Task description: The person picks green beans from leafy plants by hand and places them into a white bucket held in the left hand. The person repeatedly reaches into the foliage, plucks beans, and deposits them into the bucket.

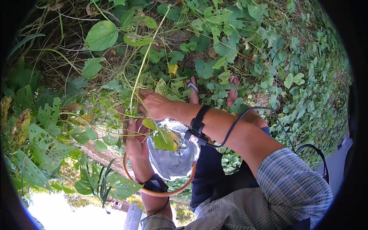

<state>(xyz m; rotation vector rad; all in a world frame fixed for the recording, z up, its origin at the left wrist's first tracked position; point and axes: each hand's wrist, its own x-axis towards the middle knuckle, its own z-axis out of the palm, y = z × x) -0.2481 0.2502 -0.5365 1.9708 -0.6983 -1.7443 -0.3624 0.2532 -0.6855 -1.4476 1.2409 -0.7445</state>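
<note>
My right hand reaches into a tangle of green vine stems, its fingertips hidden among them. Just below it, my left hand is raised with the thumb up, close to the same stems; whether either hand grips a stem is unclear. A pale, long vine stem rises past my right hand. Beside my left wrist hangs a container with a shiny silver lining. Its ribbed orange-brown handle loops across my left forearm. A partly yellowed leaf overlaps the container's opening.
Insect-eaten leaves crowd the left side, near a cluster of slim dark pods. Low leafy vines cover the ground around my sandalled feet. A black cable runs from a strapped device on my right forearm.
</note>
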